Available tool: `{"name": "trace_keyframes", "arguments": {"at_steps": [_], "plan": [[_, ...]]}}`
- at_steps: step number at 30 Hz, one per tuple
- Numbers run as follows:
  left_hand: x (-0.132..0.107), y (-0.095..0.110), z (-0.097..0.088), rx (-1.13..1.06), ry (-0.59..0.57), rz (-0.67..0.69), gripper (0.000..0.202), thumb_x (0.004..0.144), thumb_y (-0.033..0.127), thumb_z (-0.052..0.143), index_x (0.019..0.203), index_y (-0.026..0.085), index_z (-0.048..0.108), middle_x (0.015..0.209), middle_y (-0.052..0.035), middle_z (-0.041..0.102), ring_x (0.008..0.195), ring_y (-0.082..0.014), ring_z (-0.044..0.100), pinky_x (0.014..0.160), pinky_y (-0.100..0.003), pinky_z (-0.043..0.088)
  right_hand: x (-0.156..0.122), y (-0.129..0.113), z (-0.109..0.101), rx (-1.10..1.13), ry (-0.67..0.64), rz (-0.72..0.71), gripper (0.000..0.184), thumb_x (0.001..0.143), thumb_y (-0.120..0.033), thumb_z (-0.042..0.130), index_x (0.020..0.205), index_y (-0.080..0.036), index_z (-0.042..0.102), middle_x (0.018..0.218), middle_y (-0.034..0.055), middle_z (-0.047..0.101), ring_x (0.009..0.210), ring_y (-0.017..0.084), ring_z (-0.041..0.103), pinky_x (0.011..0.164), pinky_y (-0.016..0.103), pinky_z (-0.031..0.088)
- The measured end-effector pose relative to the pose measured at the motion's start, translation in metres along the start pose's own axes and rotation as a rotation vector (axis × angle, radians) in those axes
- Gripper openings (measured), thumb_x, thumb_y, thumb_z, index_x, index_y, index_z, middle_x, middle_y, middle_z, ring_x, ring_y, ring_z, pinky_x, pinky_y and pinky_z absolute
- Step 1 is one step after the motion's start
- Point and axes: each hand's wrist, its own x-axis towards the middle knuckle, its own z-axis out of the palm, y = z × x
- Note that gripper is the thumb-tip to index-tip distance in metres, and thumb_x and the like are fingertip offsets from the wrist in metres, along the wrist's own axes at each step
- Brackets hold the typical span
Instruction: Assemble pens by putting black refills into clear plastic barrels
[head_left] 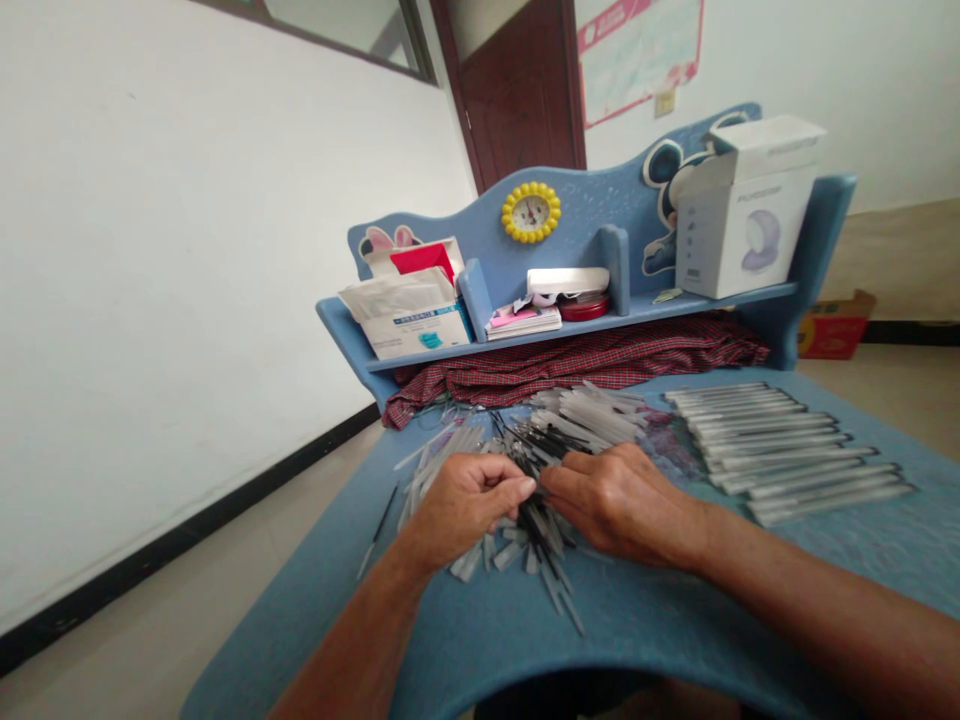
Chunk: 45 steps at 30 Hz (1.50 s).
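Facing thin, black, rod-like sticks (536, 522) and frosted, translucent plastic tubes (592, 415), probably feeling light, stiff and slippery, perhaps cracking under hard bending; calling for a fingertip pinch near mid-length. Lying loosely heaped on the blue, curved-edged table (487, 640), beneath and just beyond the left hand (469, 500) and right hand (619, 500). Holding both hands nearly together, curling fingers inward, leaving unclear any clamping on a piece.

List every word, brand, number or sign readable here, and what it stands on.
No text reads clearly.
White box: lettering, too blurred.
Mask box: printed characters, too small.
Yellow-rimmed dial: markings, too small.
Wall poster: header, too blurred.
Red carton: print, too blurred.
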Motion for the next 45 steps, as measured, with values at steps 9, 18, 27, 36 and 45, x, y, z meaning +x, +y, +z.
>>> {"name": "trace_keyframes", "arguments": {"at_steps": [9,18,27,36,45], "plan": [[0.001,-0.007,0.0,-0.041,-0.01,0.058,0.02,0.07,0.031,0.067,0.077,0.012,0.068,0.058,0.0026,0.054,0.053,-0.009,0.046,0.049,-0.019,0.036,-0.001,0.001,0.0,0.014,-0.016,-0.007,0.018,0.091,-0.018,0.044,0.082,-0.017,0.059,0.072,0.0018,0.063,0.051,0.01,0.044,0.049,0.03,0.015],[0.0,-0.001,0.0,0.036,0.004,0.067,0.023,0.075,0.033,0.06,0.063,0.013,0.062,0.052,0.0041,0.05,0.045,-0.0065,0.042,0.044,-0.018,0.031,-0.001,0.0,0.0,0.006,-0.01,-0.016,0.017,0.091,-0.018,0.045,0.082,-0.017,0.059,0.071,0.002,0.063,0.05,0.01,0.041,0.049,0.03,0.014],[0.001,-0.007,-0.002,-0.045,-0.018,0.06,0.018,0.071,0.029,0.066,0.075,0.011,0.067,0.057,0.003,0.052,0.054,-0.0088,0.045,0.051,-0.02,0.035,-0.002,0.001,0.001,0.005,-0.002,-0.025,0.018,0.092,-0.018,0.044,0.081,-0.017,0.058,0.071,0.002,0.062,0.05,0.01,0.041,0.049,0.03,0.014],[0.0,-0.005,-0.001,-0.008,0.004,0.085,0.017,0.07,0.028,0.066,0.075,0.012,0.067,0.055,0.0046,0.049,0.052,-0.0079,0.042,0.049,-0.019,0.032,-0.001,0.001,0.0,0.015,-0.013,-0.013,0.017,0.092,-0.02,0.046,0.083,-0.017,0.06,0.071,0.0019,0.063,0.051,0.011,0.046,0.049,0.031,0.017],[-0.008,0.003,-0.012,0.586,-0.422,0.076,0.009,0.067,0.013,0.058,0.059,0.015,0.056,0.054,0.0052,0.045,0.052,-0.0079,0.041,0.05,-0.019,0.028,-0.003,0.015,0.004,-0.009,0.057,0.07,0.021,0.093,-0.026,0.046,0.081,-0.018,0.061,0.068,0.0023,0.065,0.052,0.013,0.052,0.051,0.031,0.021]]}}
